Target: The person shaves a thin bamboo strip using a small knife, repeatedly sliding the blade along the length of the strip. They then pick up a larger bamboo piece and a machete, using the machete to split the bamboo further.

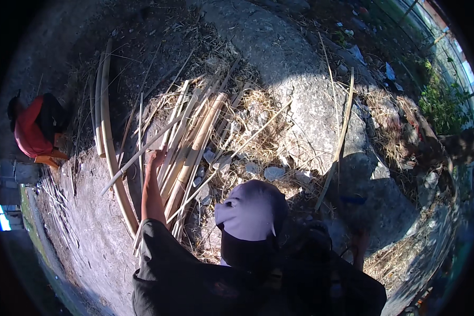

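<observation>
My left hand (155, 157) reaches over a heap of split bamboo and is closed round a slim bamboo pole (125, 168). This pole slants across the heap, its near end low on the left. Beneath and beside the hand lie several bamboo poles (200, 138), pale and lengthwise. In deep shadow at the right is my right hand (359, 241); its fingers are too dark to make out. A dark blue, flat thing (353, 200) shows beyond it, and I cannot tell whether the hand holds it.
Long bamboo strips (108, 126) lie left of the heap, and another strip (344, 126) leans across a large pale rock (313, 100). Dry straw (258, 113) and stones cover the ground. At the far left, a person in red (31, 129) sits on an orange stool (48, 159).
</observation>
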The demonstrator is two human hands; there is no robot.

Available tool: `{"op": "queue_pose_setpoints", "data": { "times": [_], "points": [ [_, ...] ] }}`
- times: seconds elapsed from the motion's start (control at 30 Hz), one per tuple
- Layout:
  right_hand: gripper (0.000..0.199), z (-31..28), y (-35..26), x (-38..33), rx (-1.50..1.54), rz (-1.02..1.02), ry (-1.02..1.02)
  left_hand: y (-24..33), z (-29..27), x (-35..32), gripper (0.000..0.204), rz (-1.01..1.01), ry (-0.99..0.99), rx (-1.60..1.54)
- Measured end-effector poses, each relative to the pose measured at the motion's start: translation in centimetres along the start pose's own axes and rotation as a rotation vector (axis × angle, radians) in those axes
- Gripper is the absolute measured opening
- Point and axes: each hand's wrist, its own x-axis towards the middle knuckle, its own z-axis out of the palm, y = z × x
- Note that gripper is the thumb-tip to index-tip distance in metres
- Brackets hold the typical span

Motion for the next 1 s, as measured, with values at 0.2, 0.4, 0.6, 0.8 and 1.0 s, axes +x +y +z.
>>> {"op": "queue_pose_setpoints", "data": {
  "times": [0.2, 0.4, 0.6, 0.8, 1.0],
  "points": [
    [0.074, 2.7, 3.6, -0.1, -0.014, -0.171, -0.02, -3.5, -5.7, 3.9, 0.057, 0.41, 0.833, 0.309],
    [0.084, 1.2, 1.9, -1.0, 0.093, -0.169, -0.04, -4.0, -6.6, 4.8, 0.031, 0.146, 0.428, 0.437],
    [0.081, 1.4, 1.7, -0.6, 0.17, -0.18, -0.001, -5.5, -7.1, 4.5, 0.014, 0.48, 0.494, 0.216],
    [0.07, 1.9, 4.9, 0.2, 0.099, -0.16, -0.026, -4.9, -7.6, 1.9, 0.019, 0.628, 0.443, -0.151],
    [0.064, 2.9, 5.0, 1.2, 0.02, -0.098, -0.076, -6.4, -9.7, 1.1, 0.037, 0.662, 0.767, 0.023]
  ]
}}
